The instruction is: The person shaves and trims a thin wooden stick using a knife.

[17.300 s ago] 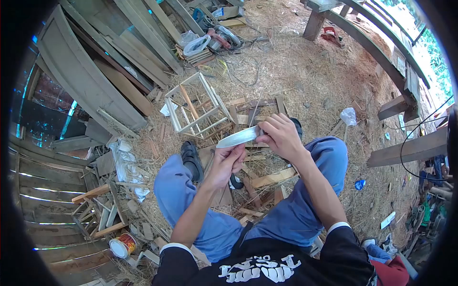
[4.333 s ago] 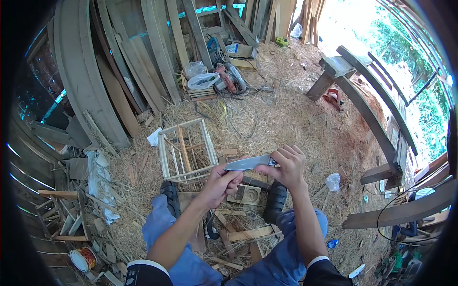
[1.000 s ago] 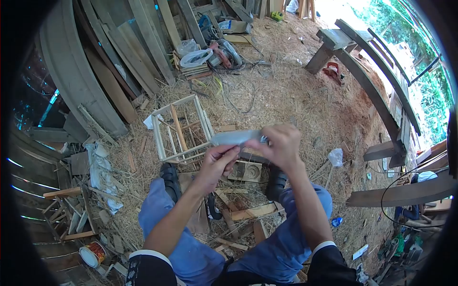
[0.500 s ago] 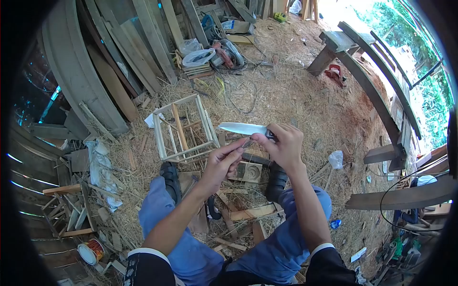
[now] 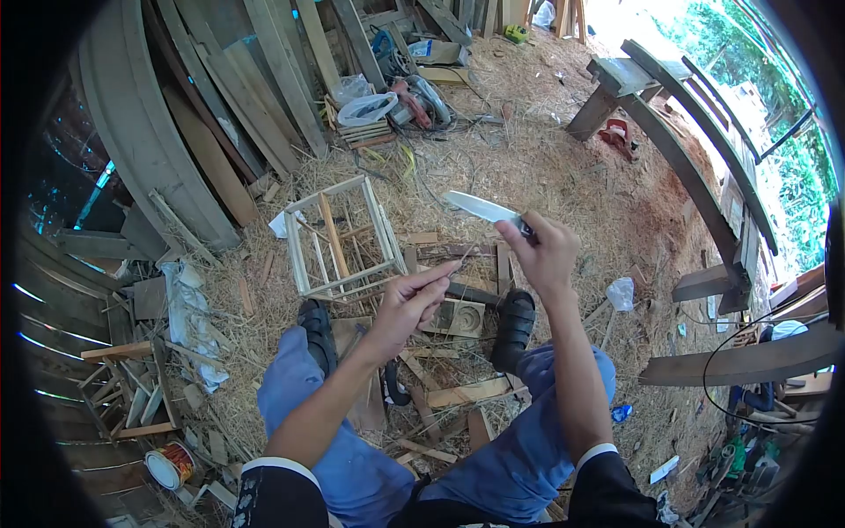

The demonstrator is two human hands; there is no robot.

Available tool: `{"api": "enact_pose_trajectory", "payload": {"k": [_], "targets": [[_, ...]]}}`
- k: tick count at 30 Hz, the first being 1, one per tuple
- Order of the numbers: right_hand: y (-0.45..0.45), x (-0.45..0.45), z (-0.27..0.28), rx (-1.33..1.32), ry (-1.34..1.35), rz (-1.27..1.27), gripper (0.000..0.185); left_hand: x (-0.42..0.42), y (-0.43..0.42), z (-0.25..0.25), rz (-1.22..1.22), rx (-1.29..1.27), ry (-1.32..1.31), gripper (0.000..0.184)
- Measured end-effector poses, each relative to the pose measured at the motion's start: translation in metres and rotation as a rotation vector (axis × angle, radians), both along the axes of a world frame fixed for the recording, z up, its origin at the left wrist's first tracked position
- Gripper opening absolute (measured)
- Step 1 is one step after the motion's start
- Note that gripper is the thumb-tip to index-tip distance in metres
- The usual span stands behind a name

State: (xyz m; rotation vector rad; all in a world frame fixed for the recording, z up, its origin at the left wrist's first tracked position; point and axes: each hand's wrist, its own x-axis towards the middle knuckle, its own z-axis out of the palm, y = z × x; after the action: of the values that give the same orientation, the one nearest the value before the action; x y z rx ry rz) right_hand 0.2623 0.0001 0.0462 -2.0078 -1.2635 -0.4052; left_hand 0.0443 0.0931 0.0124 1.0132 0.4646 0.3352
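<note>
My right hand (image 5: pixel 547 251) is closed round the dark handle of a knife (image 5: pixel 482 208), its broad pale blade pointing up and to the left. My left hand (image 5: pixel 407 308) pinches a thin sliver-like stick (image 5: pixel 465 259), whose tip sticks out towards the upper right. Blade and stick are apart. Beneath the hands, between my sandals (image 5: pixel 514 326), lies a wooden block (image 5: pixel 464 319) with a round hollow. Beyond my left hand stands a slatted wooden frame (image 5: pixel 377 220).
Wood scraps (image 5: pixel 466 392) and shavings cover the ground around my feet. Long planks (image 5: pixel 211 150) lean at the left. Power tools (image 5: pixel 418 101) lie at the back, and a wooden bench (image 5: pixel 695 141) stands at the right. A can (image 5: pixel 169 465) is at the lower left.
My right hand has moved right and slightly away from my left hand, lifting the knife off the stick; the blade now tilts upward. My left hand stays nearly in place.
</note>
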Motion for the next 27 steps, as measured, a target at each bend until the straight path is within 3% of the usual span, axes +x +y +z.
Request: {"api": "enact_pose_trajectory", "payload": {"k": [5,9,15,17,21,24,26,27], "targets": [[-0.002,-0.026,-0.006,-0.018,-0.055,0.269,0.044,-0.001,0.001,-0.013,0.031,-0.041,0.039,0.038],[0.001,-0.028,-0.007,-0.135,-0.098,0.290,0.045,-0.008,0.001,-0.010,0.082,-0.049,0.045,0.037],[-0.011,-0.060,0.014,0.058,-0.061,0.461,0.043,-0.040,-0.040,0.010,0.221,-0.062,-0.023,0.027],[-0.025,-0.084,0.022,0.085,-0.013,0.522,0.040,-0.057,-0.058,0.006,0.301,0.044,-0.009,0.025],[-0.048,-0.113,0.038,0.122,0.038,0.608,0.040,-0.095,-0.103,0.043,0.431,0.067,-0.012,0.030],[-0.067,-0.143,0.055,0.185,0.172,0.486,0.040,-0.124,-0.140,0.064,0.532,0.032,-0.050,0.034],[-0.074,-0.163,0.066,0.080,0.151,0.633,0.036,-0.137,-0.152,0.086,0.615,0.068,-0.006,0.033],[-0.075,-0.174,0.066,0.081,0.121,0.725,0.035,-0.146,-0.155,0.083,0.608,0.059,-0.105,0.027]]}}
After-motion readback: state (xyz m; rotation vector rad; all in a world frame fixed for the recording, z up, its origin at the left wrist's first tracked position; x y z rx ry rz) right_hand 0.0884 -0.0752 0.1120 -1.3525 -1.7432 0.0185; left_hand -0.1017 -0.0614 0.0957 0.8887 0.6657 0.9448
